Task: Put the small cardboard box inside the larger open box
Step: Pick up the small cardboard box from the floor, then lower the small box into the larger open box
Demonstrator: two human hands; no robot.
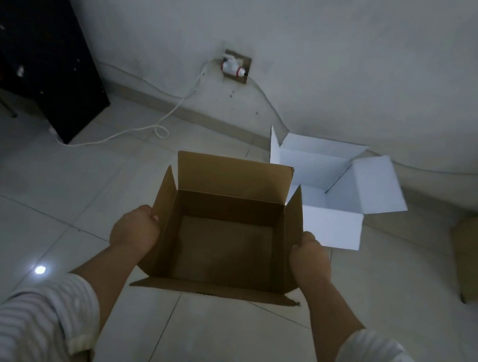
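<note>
Pale floor tiles (pixel 48 186) ran to a grey wall, with a dark cabinet (pixel 37 42) at the far left and a white cable (pixel 147 129) trailing from a wall socket (pixel 236 66).

Your left hand (pixel 134 229) was curled around the left side flap of the brown cardboard box (pixel 224 248), fingers pressed together on its outer face. That box, open and empty, was held between both hands, apparently above the tiles.

Your right hand (pixel 309 258) gripped the right flap the same way, thumb over the edge.

Just beyond and to the right, the white open box (pixel 332 199) sat on the floor by the wall, flaps spread.

Holding by flaps alone, you risked them folding and the box tipping. The brown box looked hardly smaller than the white one, so its raised flaps could catch the white rim or push that box along the tiles.
</note>
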